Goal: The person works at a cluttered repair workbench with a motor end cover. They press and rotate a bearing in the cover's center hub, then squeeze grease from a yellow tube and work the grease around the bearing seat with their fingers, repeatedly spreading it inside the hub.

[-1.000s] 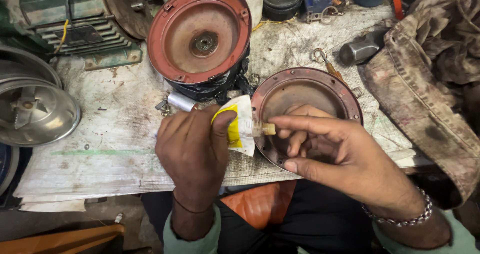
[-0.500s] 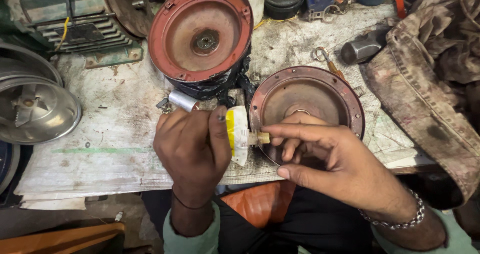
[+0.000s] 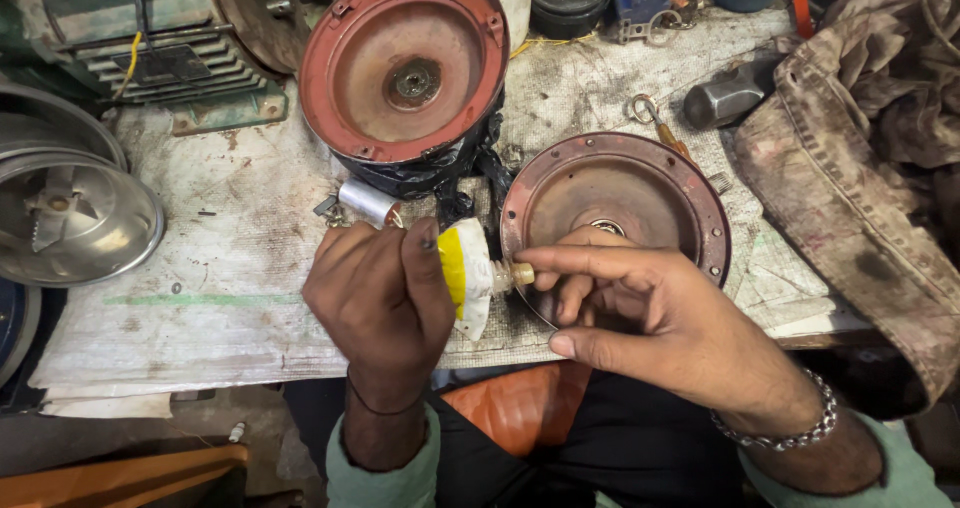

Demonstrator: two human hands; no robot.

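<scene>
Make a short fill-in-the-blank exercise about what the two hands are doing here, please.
1. The left hand grips a white and ____ tube.
2. The right hand pinches the tube's small ____ at its tip.
3. Behind the right hand lies a round rusty metal cover on the ____.

Missing words: yellow; cap; table

The squeezed tube (image 3: pixel 466 276) is white with a yellow band and a tan nozzle. The far round cover (image 3: pixel 404 66) is dull red; the right cover (image 3: pixel 640 193) is rusty brown.

Left hand (image 3: pixel 385 293) grips a yellow-and-white tube (image 3: pixel 466 276); right hand (image 3: pixel 660 323) pinches its cap (image 3: pixel 521 273) above a rusty round cover (image 3: pixel 640 203).
</scene>
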